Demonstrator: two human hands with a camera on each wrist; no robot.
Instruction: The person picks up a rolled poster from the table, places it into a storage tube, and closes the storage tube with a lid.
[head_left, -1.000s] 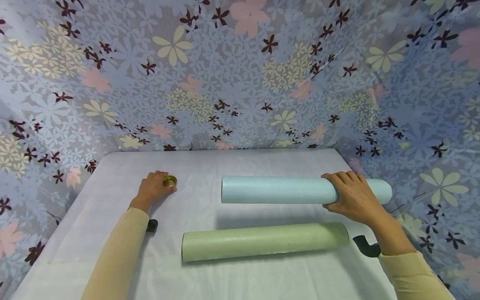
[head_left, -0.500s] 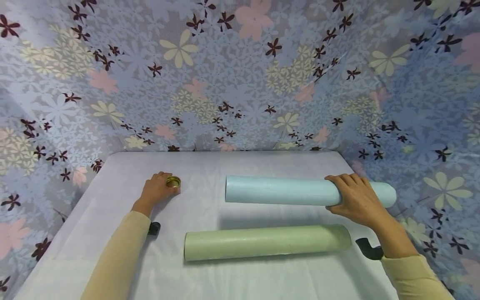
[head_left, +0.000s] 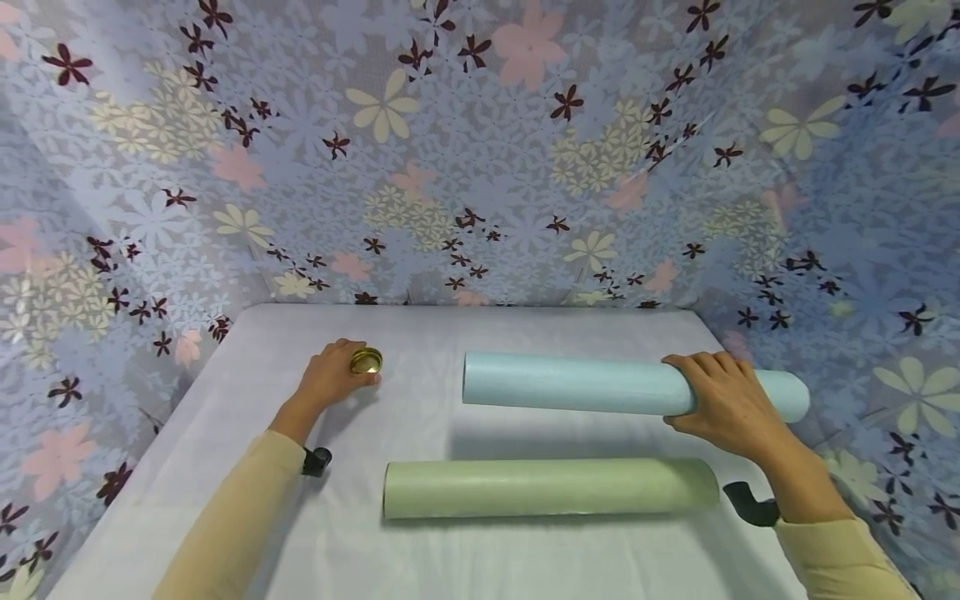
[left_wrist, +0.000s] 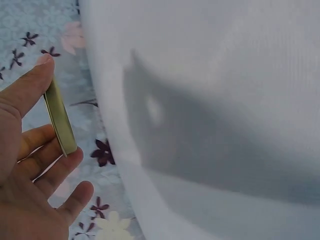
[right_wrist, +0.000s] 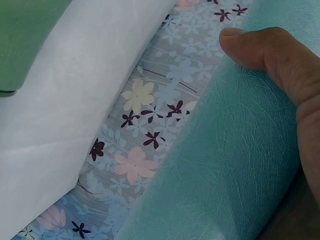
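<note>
In the head view my left hand (head_left: pixel 335 372) pinches a small gold-coloured ring (head_left: pixel 367 361) between thumb and fingers, above the left part of the table. From the left wrist it shows side-on as a narrow gold band (left_wrist: pixel 60 117) with a thin raised edge. My right hand (head_left: pixel 723 402) grips a long light blue tube (head_left: pixel 570 383) near its right end, fingers over the top. The tube is lifted level over the table, its shadow below. Up close its surface (right_wrist: pixel 215 155) is finely wrinkled, with my thumb along it. A pale green tube (head_left: pixel 551 488) lies nearer me.
A white cloth (head_left: pixel 450 558) covers the table (head_left: pixel 420 321). Flower-patterned fabric (head_left: pixel 480 167) rises behind the table and along both sides. Dark wrist-camera mounts (head_left: pixel 752 506) sit at both wrists.
The whole scene shifts right in the head view as the head turns slightly. Both hands keep their holds on the ring and blue tube; the blue tube tilts slightly, its right end lower.
</note>
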